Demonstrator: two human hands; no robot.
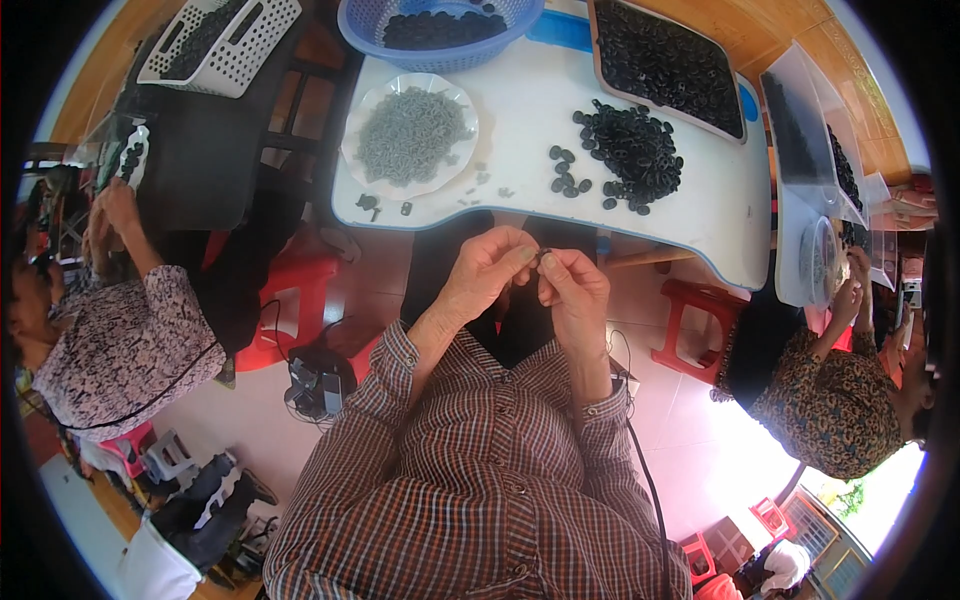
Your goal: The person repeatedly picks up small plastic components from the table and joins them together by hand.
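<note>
From the grip, grey parts (412,138) are heaped at 10:30. By left hand (490,272), a dark part (543,254) is pinched jointly with right hand (577,290); black parts (636,155) are heaped at 1:30. Fingertip handling is apparently underway; steady pinching is required.

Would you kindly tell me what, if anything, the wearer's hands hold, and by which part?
The left hand and right hand pinch a small dark piece; which part cannot be told.
</note>
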